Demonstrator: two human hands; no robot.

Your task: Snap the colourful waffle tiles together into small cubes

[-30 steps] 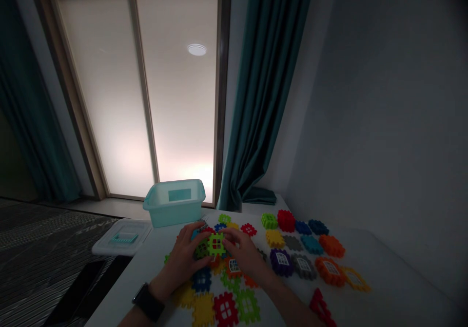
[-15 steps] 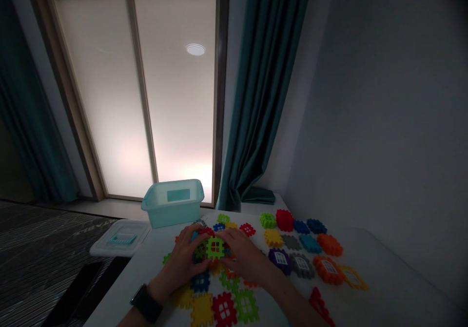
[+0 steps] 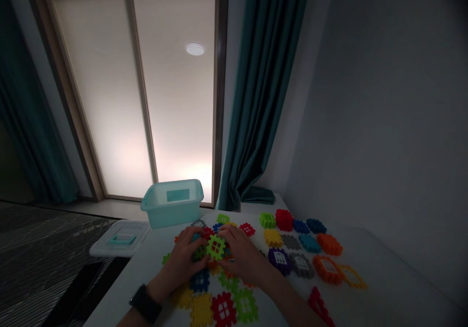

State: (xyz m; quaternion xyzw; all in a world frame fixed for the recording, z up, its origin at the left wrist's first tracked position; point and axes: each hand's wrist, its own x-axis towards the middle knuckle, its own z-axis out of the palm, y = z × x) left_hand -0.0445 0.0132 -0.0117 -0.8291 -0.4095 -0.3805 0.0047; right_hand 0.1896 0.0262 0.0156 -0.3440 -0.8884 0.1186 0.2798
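Note:
Between my two hands is a light green square building tile [image 3: 216, 247] with a window grid and notched edges, now turned at a slant. My left hand [image 3: 185, 255] grips it from the left, fingers curled and thumb below. My right hand [image 3: 243, 255] holds the tile's right side with fingertips above and thumb underneath. Behind it, partly hidden by the fingers, are more green and red tiles. Below the hands lie a dark blue tile [image 3: 199, 280], a yellow tile [image 3: 201, 309], a red window tile [image 3: 224, 309] and a green window tile [image 3: 245, 305].
Stacks of tiles sorted by colour stand to the right, among them red [image 3: 284, 220], purple [image 3: 280, 260] and orange [image 3: 327, 269]. A teal bin [image 3: 173, 212] stands at the table's back left, its lid [image 3: 120, 239] beside it. A red triangular piece [image 3: 319, 306] lies near the right forearm.
The light green tile has turned from nearly square-on to a slant between my fingers. Both hands have stayed in almost the same place.

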